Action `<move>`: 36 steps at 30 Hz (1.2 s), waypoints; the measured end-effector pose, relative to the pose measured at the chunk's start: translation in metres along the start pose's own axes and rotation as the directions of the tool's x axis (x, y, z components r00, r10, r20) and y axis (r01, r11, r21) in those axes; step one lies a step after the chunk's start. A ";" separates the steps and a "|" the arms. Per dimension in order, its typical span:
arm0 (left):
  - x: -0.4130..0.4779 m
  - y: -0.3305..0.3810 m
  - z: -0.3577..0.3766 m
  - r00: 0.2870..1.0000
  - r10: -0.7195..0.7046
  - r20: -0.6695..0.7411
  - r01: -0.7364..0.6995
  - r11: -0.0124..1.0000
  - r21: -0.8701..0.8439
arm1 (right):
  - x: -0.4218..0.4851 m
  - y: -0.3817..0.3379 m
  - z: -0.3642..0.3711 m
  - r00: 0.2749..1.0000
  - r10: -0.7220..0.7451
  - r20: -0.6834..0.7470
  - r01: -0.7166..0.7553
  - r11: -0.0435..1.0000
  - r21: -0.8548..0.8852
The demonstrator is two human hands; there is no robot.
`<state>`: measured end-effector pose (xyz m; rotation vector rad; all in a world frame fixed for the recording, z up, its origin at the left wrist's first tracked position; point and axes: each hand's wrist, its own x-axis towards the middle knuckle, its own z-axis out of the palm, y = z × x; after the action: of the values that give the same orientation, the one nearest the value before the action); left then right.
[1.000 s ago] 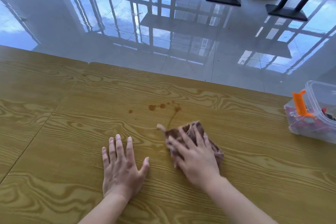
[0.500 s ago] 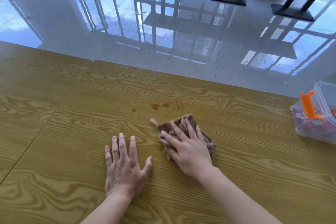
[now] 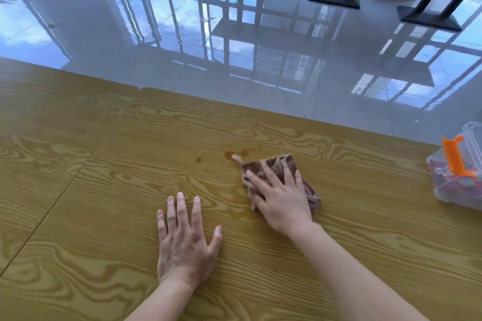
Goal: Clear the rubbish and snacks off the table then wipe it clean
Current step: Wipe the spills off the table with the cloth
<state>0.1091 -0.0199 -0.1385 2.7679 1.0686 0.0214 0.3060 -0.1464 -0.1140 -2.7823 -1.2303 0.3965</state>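
The right hand [image 3: 283, 198] presses a crumpled brown cloth [image 3: 272, 164] flat onto the yellow wood-grain table [image 3: 104, 216], fingers spread straight rather than curled round it. Small brown spill spots [image 3: 229, 155] lie at the cloth's far left corner, well short of the table's far edge. The left hand [image 3: 185, 245] rests flat nearby, fingers splayed. A clear plastic box with an orange latch [image 3: 453, 185] sits at the right edge.

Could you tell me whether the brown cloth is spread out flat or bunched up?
Bunched up: the cloth shows crumpled folds beneath the right hand.
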 end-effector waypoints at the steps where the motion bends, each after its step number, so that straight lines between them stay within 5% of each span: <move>1: 0.000 0.001 0.000 1.000 -0.001 -0.001 0.001 1.000 -0.001 | -0.021 0.005 0.006 0.995 -0.096 -0.025 0.096 0.995 -0.026; 4: 0.000 0.000 0.000 1.000 -0.003 0.000 0.003 1.000 -0.003 | -0.061 0.033 0.014 0.983 -0.180 -0.040 0.175 0.979 -0.109; 9: 0.001 -0.001 0.003 1.000 0.000 0.003 0.000 1.000 0.010 | 0.018 0.047 -0.009 0.979 0.204 -0.011 -0.205 0.979 -0.021; 12: 0.002 0.000 0.004 1.000 0.002 0.008 -0.002 1.000 0.021 | 0.070 0.024 -0.016 0.954 0.299 0.033 -0.300 0.952 0.050; 21: 0.001 0.002 -0.001 0.999 0.016 0.032 -0.016 1.000 0.013 | -0.047 0.006 0.017 0.995 -0.090 -0.044 0.087 0.994 -0.059; 28: 0.008 -0.009 -0.007 0.992 0.073 0.103 -0.077 0.996 0.037 | 0.042 0.004 -0.014 0.918 0.395 0.045 -0.397 0.915 0.072; 31: 0.031 -0.055 -0.020 0.981 0.190 0.044 -0.191 0.981 0.032 | 0.023 -0.033 0.003 0.977 0.213 0.026 -0.213 0.977 0.009; 34: 0.055 -0.112 -0.030 0.993 0.112 0.038 -0.114 0.992 0.061 | -0.042 -0.050 0.025 0.996 -0.067 -0.055 0.065 0.997 -0.040; 36: 0.062 -0.133 -0.026 0.992 0.090 0.093 -0.098 0.991 0.087 | -0.054 -0.035 0.029 0.994 -0.100 -0.035 0.097 0.992 -0.084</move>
<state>0.0647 0.1222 -0.1385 2.8683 0.9391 -0.1409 0.2384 -0.1634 -0.1254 -2.7678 -1.3987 0.2894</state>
